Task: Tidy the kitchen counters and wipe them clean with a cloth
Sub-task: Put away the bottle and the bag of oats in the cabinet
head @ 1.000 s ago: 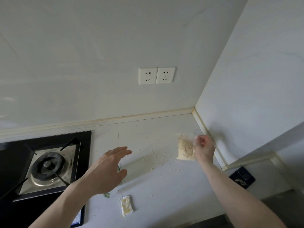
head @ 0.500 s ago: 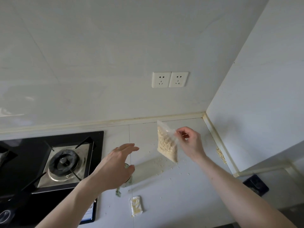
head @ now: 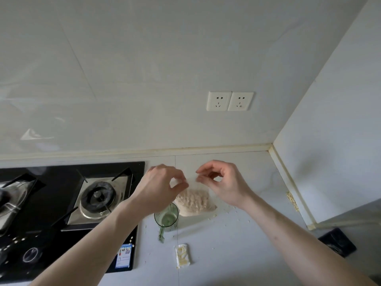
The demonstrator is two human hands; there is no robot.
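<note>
A clear plastic bag of pale oat-like flakes (head: 194, 202) hangs above the white counter (head: 237, 254). My left hand (head: 162, 186) pinches the bag's top edge on the left and my right hand (head: 220, 180) pinches it on the right, a short gap between them. Just under my left wrist stands a green glass measuring cup (head: 166, 218), its handle pointing toward me. Loose flakes (head: 226, 213) lie scattered on the counter beside the bag. No cloth is in view.
A black gas hob (head: 68, 213) fills the left, a pot at its far-left edge. A small yellow-stained white packet (head: 182, 255) lies near me. More flakes (head: 292, 201) pile along the right wall seam. A dark object (head: 337, 242) sits low right. Double socket (head: 229, 101) on wall.
My right hand carried the bag leftward from the corner to above the cup. My left hand rose and took hold of the bag's top edge. The view shifted right.
</note>
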